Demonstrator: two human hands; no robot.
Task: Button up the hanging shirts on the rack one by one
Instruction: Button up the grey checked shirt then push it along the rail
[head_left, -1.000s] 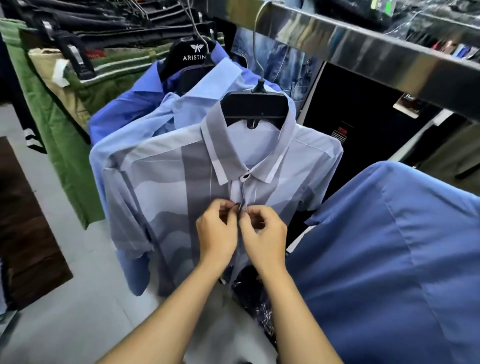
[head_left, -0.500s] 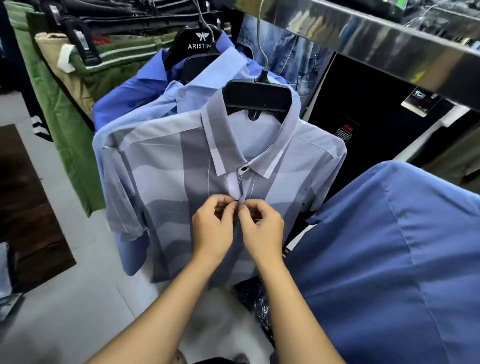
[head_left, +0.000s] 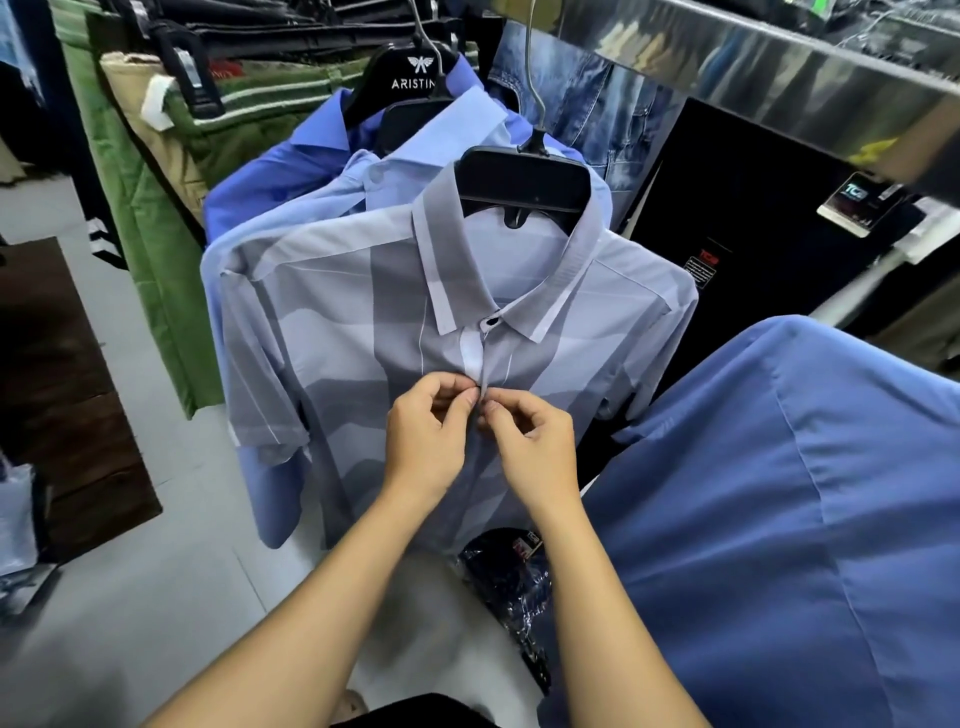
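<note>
My left hand and right hand meet at the front of the grey shirt, just below its collar. Both pinch the placket between thumb and forefinger, fingertips nearly touching; the button itself I cannot make out under them. The top button at the collar is done up. The shirt hangs on a black hanger, hooked over the steel rail that runs across the upper right.

Right behind it hangs a pale blue shirt, then a deeper blue shirt on a hanger marked ARISTIN. Green trousers hang further left. A big blue shirt crowds in on my right, covering my right forearm's far side and the grey shirt's lower edge. Below my wrists lies a dark packet in clear plastic.
</note>
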